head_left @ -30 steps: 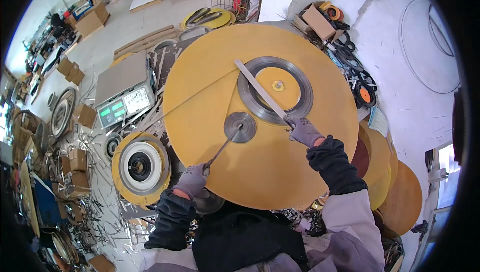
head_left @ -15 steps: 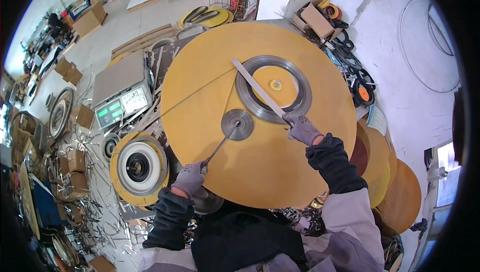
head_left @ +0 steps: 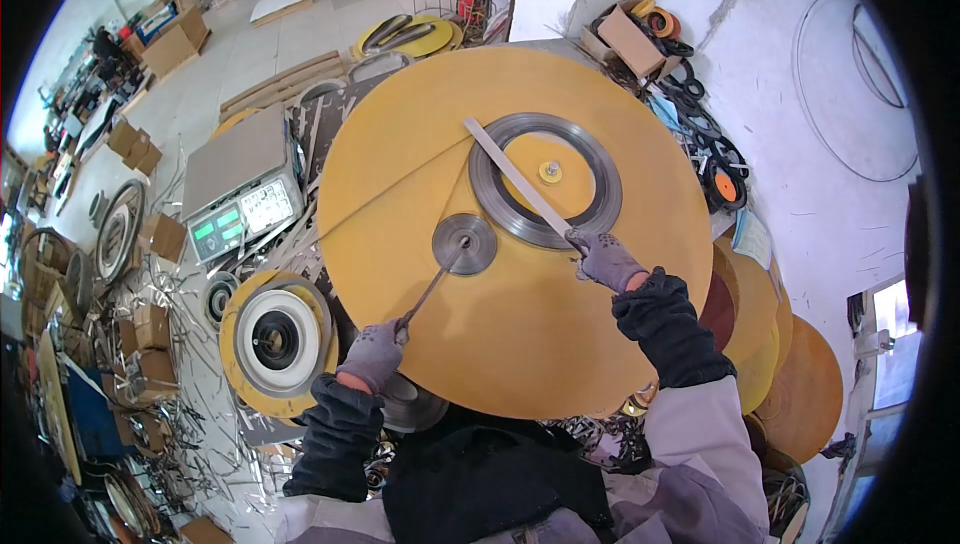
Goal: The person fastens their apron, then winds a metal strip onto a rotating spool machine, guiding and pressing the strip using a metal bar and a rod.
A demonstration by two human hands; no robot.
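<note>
My left hand [head_left: 374, 354], in a grey glove, is closed round a thin dark rod [head_left: 426, 294] whose far end meets the centre of a small coil of metal strip [head_left: 476, 252]. My right hand [head_left: 606, 261], also gloved, grips the near end of a flat pale bar [head_left: 522, 184]. That bar crosses the left side of a larger coil ring [head_left: 487, 200], which lies round a yellow hub with a bolt [head_left: 550, 172]. Both coils rest on a big round yellow disc [head_left: 560, 344]. A thin strip runs from the disc's left edge toward the bar's far tip.
A digital scale [head_left: 225, 184] stands left of the disc. Below it lies a yellow disc with a white ring [head_left: 303, 358]. An open cardboard box [head_left: 630, 44] and dark rings are at the back right, and more round discs [head_left: 800, 389] lean at the right.
The small coil has shifted slightly left, and my left hand with the rod has moved slightly left too. My right hand and the bar look almost unchanged.
</note>
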